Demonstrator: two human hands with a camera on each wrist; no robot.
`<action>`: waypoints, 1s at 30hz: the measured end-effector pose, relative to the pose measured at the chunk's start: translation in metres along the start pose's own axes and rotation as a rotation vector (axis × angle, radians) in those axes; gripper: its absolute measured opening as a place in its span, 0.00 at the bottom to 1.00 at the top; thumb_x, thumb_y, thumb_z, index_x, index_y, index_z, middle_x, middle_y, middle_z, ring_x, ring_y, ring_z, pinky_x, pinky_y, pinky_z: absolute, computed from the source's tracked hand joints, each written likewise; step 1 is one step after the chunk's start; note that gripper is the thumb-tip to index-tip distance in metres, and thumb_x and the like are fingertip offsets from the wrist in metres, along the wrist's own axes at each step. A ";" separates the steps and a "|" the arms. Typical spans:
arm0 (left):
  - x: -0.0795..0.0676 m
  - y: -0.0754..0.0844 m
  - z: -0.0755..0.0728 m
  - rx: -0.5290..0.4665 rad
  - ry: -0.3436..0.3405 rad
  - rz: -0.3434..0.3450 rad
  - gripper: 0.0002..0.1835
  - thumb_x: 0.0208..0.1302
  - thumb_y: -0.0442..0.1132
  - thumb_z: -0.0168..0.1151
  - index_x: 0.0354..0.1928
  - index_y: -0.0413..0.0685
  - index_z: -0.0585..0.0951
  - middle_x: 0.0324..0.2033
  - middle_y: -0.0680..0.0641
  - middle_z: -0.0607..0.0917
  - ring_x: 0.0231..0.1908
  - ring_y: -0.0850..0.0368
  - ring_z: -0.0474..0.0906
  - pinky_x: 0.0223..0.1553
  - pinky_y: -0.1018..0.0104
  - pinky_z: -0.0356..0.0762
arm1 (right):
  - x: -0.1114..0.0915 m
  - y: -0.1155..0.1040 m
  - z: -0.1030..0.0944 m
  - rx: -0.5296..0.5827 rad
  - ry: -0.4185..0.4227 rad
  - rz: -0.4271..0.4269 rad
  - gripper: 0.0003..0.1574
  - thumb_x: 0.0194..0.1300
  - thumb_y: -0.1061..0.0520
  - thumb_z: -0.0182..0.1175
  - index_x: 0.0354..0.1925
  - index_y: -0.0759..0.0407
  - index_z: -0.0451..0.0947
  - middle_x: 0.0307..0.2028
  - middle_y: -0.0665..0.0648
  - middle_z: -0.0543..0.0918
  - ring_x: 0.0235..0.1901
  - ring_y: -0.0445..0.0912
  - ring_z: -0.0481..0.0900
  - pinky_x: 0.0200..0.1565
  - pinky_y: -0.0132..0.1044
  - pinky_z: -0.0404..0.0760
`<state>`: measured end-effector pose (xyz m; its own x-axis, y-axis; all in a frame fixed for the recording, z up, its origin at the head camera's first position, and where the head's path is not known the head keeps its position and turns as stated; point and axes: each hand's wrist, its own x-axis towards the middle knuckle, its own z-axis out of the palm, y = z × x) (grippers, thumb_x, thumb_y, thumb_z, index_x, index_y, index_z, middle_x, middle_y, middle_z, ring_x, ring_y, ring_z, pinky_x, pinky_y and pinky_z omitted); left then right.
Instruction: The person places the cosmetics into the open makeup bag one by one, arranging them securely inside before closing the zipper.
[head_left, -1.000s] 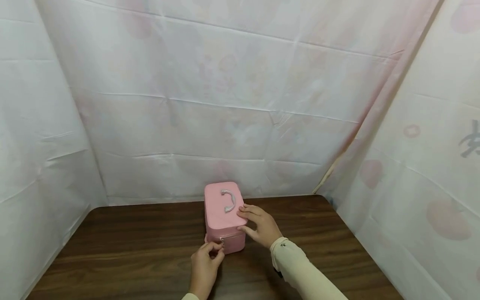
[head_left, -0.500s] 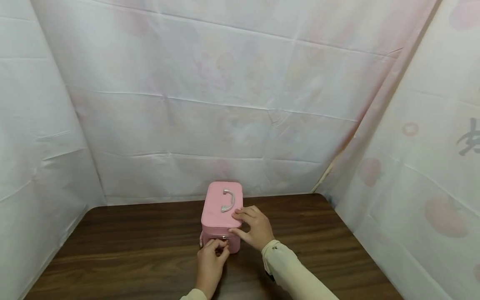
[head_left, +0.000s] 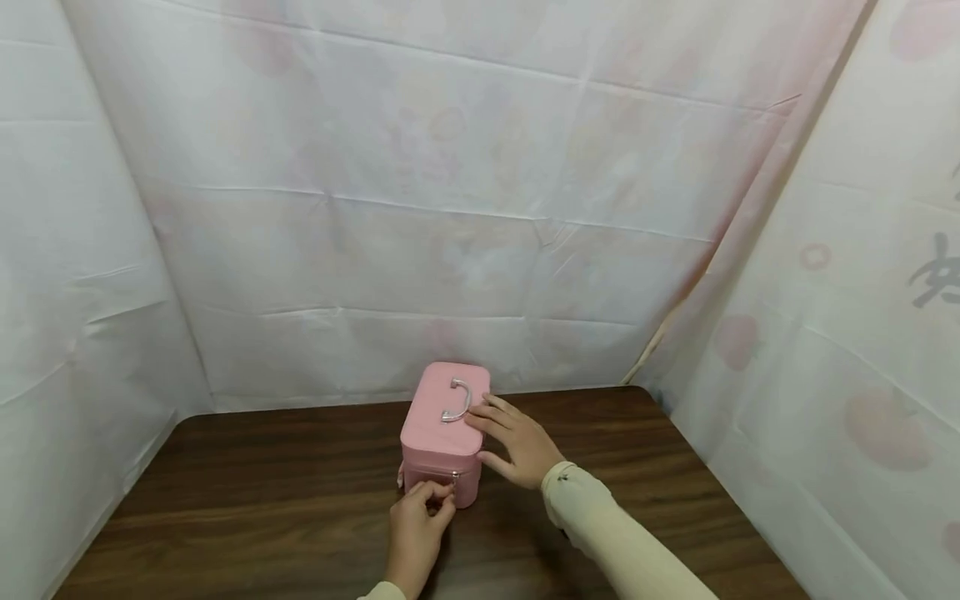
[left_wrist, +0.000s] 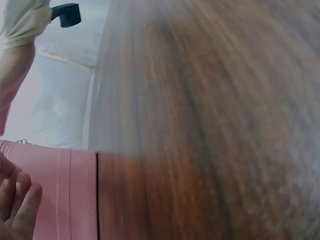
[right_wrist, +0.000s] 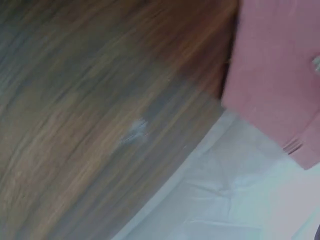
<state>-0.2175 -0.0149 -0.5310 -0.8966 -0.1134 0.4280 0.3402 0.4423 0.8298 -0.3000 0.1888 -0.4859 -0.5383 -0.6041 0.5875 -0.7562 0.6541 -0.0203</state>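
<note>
A pink box-shaped case stands on the table with its lid down and a silver handle on top. My left hand is at its near face, thumb and fingertips pinching the small metal zipper pull. Along the lid's right edge lies my right hand, fingers extended and spread, fingertips touching the lid. In the left wrist view, curled fingers are beside the case's stitched pink wall; the pull is hidden there. The right wrist view catches the case's side but not the hand.
The dark wood-grain table extends to both sides of the case. Pale printed curtains hang behind it and at left and right. The case's far end is close to the back curtain.
The zipper pull and left hand have moved rightward along the near face. The case has turned slightly, its far end shifting right. My right hand has shifted on the lid's edge.
</note>
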 end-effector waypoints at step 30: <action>-0.001 -0.005 -0.012 0.004 0.124 -0.043 0.10 0.48 0.24 0.70 0.24 0.48 0.86 0.25 0.54 0.86 0.24 0.70 0.77 0.25 0.77 0.78 | 0.019 -0.032 0.021 -0.056 0.286 0.042 0.26 0.52 0.28 0.68 0.36 0.46 0.83 0.31 0.44 0.72 0.30 0.40 0.62 0.37 0.33 0.69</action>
<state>-0.2151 -0.0282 -0.5312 -0.8682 -0.2414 0.4336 0.3009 0.4386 0.8468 -0.2936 0.1466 -0.4910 -0.4360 -0.4283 0.7915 -0.7092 0.7049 -0.0093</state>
